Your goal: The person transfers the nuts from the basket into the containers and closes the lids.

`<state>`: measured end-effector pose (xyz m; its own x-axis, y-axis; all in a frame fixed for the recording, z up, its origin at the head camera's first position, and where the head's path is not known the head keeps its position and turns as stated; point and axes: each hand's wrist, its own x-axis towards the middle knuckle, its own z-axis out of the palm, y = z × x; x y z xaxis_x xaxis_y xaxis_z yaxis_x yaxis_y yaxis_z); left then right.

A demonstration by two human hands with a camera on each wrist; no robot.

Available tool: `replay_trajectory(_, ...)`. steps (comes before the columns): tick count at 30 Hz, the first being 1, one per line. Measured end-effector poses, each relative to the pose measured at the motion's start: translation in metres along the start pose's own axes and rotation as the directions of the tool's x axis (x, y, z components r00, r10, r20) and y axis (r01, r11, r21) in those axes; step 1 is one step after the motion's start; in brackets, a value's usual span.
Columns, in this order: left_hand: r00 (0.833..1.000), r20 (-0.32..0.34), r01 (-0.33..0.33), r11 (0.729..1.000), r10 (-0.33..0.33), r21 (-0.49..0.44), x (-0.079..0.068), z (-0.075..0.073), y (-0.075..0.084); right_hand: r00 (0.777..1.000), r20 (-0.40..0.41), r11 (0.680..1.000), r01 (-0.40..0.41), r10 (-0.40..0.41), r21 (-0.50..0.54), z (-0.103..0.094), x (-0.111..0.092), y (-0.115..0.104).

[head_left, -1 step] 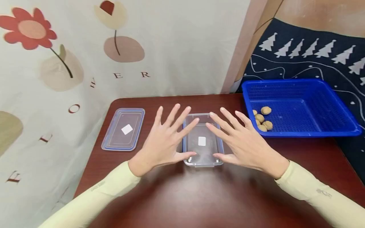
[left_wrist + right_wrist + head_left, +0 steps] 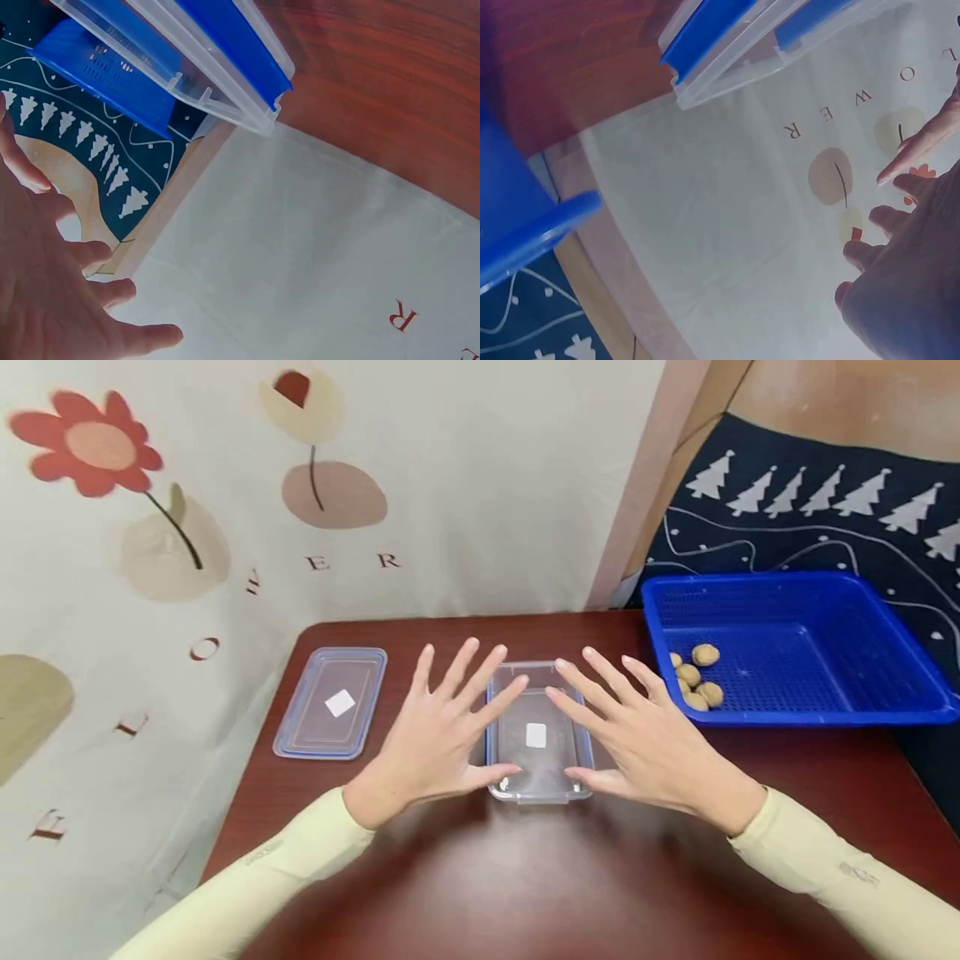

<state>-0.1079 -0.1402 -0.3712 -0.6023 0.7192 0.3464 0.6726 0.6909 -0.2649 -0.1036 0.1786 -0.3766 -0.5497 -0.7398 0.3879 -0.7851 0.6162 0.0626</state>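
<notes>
In the head view, both hands hover with fingers spread wide and backs up over a clear plastic food box. My left hand overlaps the box's left side, and my right hand overlaps its right side. Neither hand holds anything. The box has blue strips along its sides and a white square in the middle. In the left wrist view, the left hand shows with fingers apart, below the box. The right wrist view has the right hand at its lower right.
A clear lid with a blue seal and a white square lies at the table's left. On the right stands a blue plastic basket with several walnuts in its left corner. A printed cloth hangs behind the dark red table.
The whole scene sits slightly further right and lower in the head view. Both hands keep the same spread pose over the box.
</notes>
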Motion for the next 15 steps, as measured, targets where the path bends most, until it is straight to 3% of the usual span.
replay_trajectory(5, 0.999, 0.033, 0.020, 0.999, -0.019, -0.026, -0.003, 0.007, -0.002, 1.000, -0.001, 0.999, -0.025, 0.025, 0.030, 0.002, -0.002, 0.000)
replay_trajectory(10, 0.994, 0.090, 0.070, 0.992, -0.061, -0.106, -0.006, 0.016, -0.004, 0.998, -0.053, 0.998, -0.031, 0.033, 0.048, 0.001, 0.001, 0.007)
replay_trajectory(13, 0.984, 0.149, 0.128, 0.971, -0.098, -0.203, -0.009, 0.021, -0.006, 0.996, -0.081, 0.998, -0.026, 0.031, 0.056, 0.001, 0.004, 0.014)
replay_trajectory(15, 0.973, 0.191, 0.178, 0.943, -0.127, -0.282, -0.011, 0.026, -0.007, 0.995, -0.094, 0.997, -0.036, 0.043, 0.069, 0.000, 0.006, 0.019)
